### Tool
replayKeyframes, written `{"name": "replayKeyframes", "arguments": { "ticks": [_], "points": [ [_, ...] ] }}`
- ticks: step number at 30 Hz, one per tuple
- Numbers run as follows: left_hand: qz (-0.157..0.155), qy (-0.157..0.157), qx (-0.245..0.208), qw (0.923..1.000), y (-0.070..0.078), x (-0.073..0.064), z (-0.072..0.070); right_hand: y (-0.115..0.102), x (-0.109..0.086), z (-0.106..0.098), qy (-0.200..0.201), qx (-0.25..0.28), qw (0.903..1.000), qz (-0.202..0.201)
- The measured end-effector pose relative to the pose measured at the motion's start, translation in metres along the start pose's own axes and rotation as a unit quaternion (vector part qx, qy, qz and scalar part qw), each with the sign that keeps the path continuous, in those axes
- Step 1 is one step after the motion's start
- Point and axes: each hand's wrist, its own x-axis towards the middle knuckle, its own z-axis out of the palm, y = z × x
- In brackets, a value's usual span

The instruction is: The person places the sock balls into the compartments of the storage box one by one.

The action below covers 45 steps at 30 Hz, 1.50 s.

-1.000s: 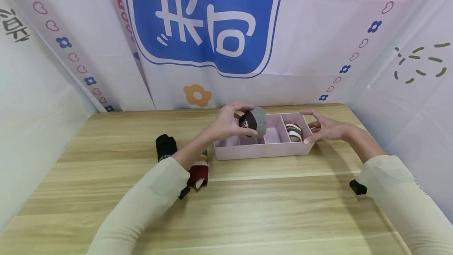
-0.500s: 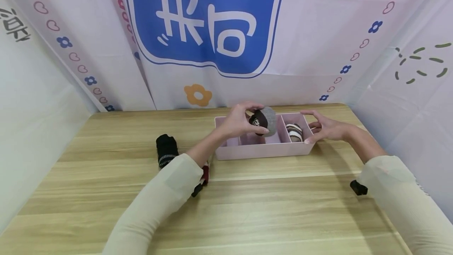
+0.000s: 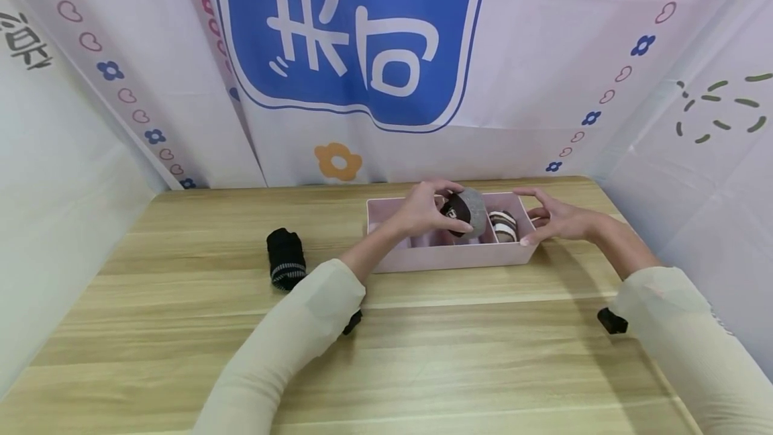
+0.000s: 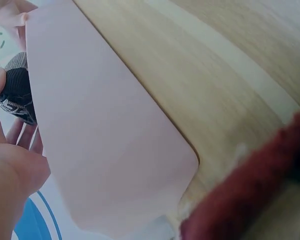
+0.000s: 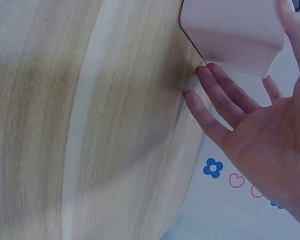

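My left hand [image 3: 425, 212] pinches a rolled grey and dark brown sock [image 3: 475, 210] between thumb and fingers. The roll sits low over the pink divided box [image 3: 447, 260], beside the divider of the rightmost compartment. In the left wrist view the sock [image 4: 16, 85] shows partly behind the box wall [image 4: 105, 110]. At the box's right end my right hand [image 3: 558, 221] holds it, index finger at the far corner and thumb at the near one; its other fingers [image 5: 222, 97] are spread below the end wall. A striped rolled sock [image 3: 503, 225] lies in the rightmost compartment.
A black rolled sock [image 3: 285, 259] lies on the wooden table [image 3: 459, 368] to the left. Red fabric [image 4: 255, 185] shows close in the left wrist view. Small black things lie by the left sleeve [image 3: 353, 322] and right sleeve [image 3: 612, 321]. A printed cloth [image 3: 513, 86] hangs behind.
My left hand has carried the grey and brown sock rightward along the box and slightly lower. The left sleeve now covers the red striped roll. The right hand and box have stayed put.
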Motion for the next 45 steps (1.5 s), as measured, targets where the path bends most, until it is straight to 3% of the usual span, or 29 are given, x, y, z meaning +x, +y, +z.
{"name": "replayKeyframes", "arguments": {
  "ticks": [30, 39, 45],
  "points": [
    [-0.026, -0.012, 0.042, 0.9987, -0.006, 0.014, 0.023, 0.001, -0.001, -0.001, -0.001, -0.015, 0.9999, -0.003],
    [-0.021, -0.037, 0.089, 0.9951, -0.008, 0.015, 0.026, 0.002, 0.001, -0.001, -0.001, -0.014, 0.9999, -0.009],
    [0.001, -0.068, 0.159, 0.985, -0.008, 0.016, 0.027, 0.002, 0.001, 0.0, -0.001, -0.003, 0.9999, -0.011]
  ]
}}
